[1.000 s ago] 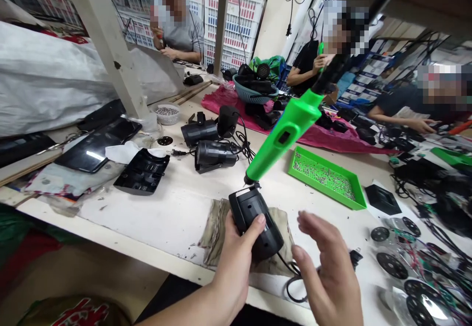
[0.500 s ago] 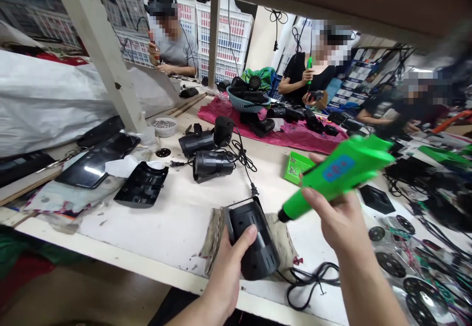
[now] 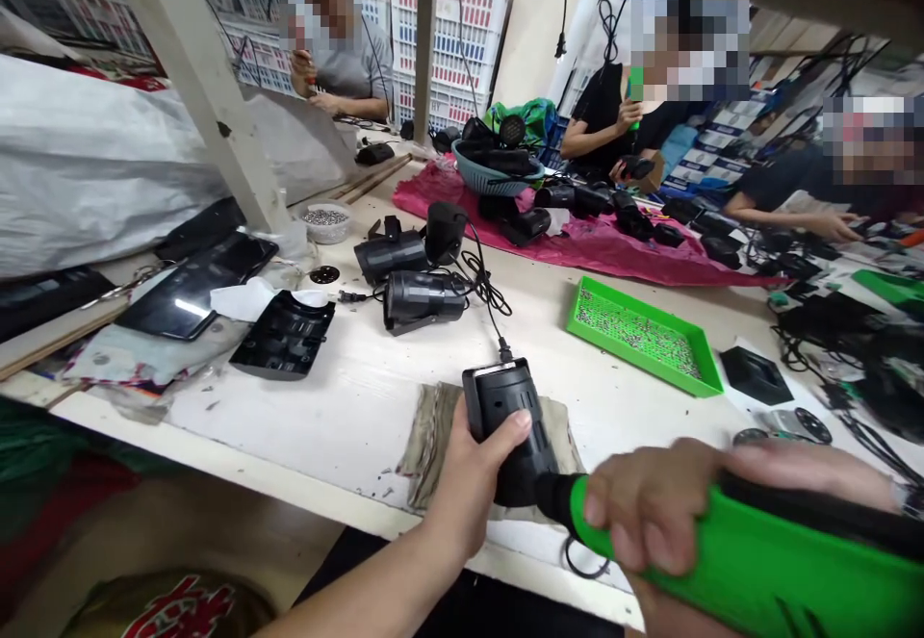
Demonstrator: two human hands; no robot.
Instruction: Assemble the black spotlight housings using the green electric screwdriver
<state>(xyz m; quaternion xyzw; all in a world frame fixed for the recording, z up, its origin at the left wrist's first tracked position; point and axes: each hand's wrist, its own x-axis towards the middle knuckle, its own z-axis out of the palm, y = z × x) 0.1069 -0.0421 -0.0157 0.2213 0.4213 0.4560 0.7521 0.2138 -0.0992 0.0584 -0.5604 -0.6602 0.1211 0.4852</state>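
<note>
My left hand (image 3: 473, 484) grips a black spotlight housing (image 3: 509, 426) that rests on a folded grey cloth (image 3: 429, 436) near the table's front edge. My right hand (image 3: 650, 508) is wrapped around a green electric screwdriver (image 3: 757, 571), held low and nearly level. Its black tip (image 3: 552, 498) touches the housing's near end. A black cord runs from the housing's far end toward the other lamps.
Two or three finished black spotlights (image 3: 415, 282) lie mid-table. A green tray of screws (image 3: 642, 335) sits to the right, a small bowl of screws (image 3: 326, 222) at left. Black plastic covers (image 3: 285, 335) lie left. Three other people work across the table over a red cloth (image 3: 613, 258).
My right hand has brought the green screwdriver down from above the table to the near end of the housing. My left hand kept hold of the housing.
</note>
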